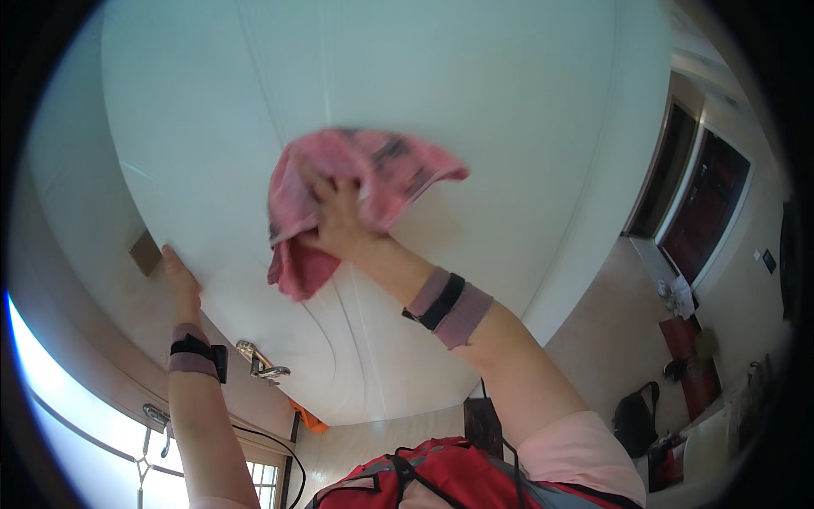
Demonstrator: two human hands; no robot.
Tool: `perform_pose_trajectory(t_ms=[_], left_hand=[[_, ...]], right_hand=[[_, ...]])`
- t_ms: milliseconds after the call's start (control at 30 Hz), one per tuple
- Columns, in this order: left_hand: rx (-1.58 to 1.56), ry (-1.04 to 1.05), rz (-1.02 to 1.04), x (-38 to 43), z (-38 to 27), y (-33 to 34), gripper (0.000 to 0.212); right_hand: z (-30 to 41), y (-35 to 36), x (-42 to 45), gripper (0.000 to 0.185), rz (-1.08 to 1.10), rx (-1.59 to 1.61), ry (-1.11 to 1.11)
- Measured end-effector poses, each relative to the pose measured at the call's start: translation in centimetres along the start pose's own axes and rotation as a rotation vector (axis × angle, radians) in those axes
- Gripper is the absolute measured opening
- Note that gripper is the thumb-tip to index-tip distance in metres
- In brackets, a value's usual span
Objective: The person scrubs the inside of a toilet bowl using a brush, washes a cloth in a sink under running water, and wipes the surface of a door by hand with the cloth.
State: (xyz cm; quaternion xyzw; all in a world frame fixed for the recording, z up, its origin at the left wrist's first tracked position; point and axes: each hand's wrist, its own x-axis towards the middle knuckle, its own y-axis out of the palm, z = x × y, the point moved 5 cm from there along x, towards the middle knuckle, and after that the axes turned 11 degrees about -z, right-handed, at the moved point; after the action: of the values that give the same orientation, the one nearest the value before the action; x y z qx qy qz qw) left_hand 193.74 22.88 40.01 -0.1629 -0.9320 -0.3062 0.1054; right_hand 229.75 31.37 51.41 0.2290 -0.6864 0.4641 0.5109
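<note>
A white panel door (509,127) with moulded grooves fills most of the view. My right hand (346,216) presses a pink cloth towel (394,153) with dark patterned patches flat against it, fingers spread over the fabric. The cloth is creased, and one corner hangs below my wrist. Along the door's left edge, my left hand (183,277) holds on, with part of the fingers hidden. Below it, a metal lever handle (261,364) sticks out of the door. Both wrists wear a mauve band with a black strap.
Left of the door are a small brownish square plate (145,252) and a bright glazed door with its own handle (158,417). A dark red door (706,203) stands far right. On the floor lie a black bag (636,413) and a red mat (699,382). A black cable (299,458) hangs low.
</note>
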Motion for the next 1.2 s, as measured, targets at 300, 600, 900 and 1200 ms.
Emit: perform_pose_trajectory(t_ms=[300,600,900,1200], left_hand=[[0.066,0.148,-0.003,-1.7,-1.6,0.1,0.059],[0.203,0.149,-0.092,-3.5,-2.6,1.2,0.064],[0.255,0.092,-0.132,-1.9,-1.5,0.6,0.066],[0.163,0.085,-0.054,-1.0,-0.8,0.2,0.063]], right_hand=[[-16.6,-8.9,-0.5,0.095,-0.454,-0.321,-0.111],[-31.2,-16.4,-10.0,0.066,-0.690,-0.442,0.420],[-19.6,-6.6,-5.6,0.051,-0.733,-0.112,0.554],[-1.8,7.1,-7.3,0.055,0.080,-0.045,0.376]])
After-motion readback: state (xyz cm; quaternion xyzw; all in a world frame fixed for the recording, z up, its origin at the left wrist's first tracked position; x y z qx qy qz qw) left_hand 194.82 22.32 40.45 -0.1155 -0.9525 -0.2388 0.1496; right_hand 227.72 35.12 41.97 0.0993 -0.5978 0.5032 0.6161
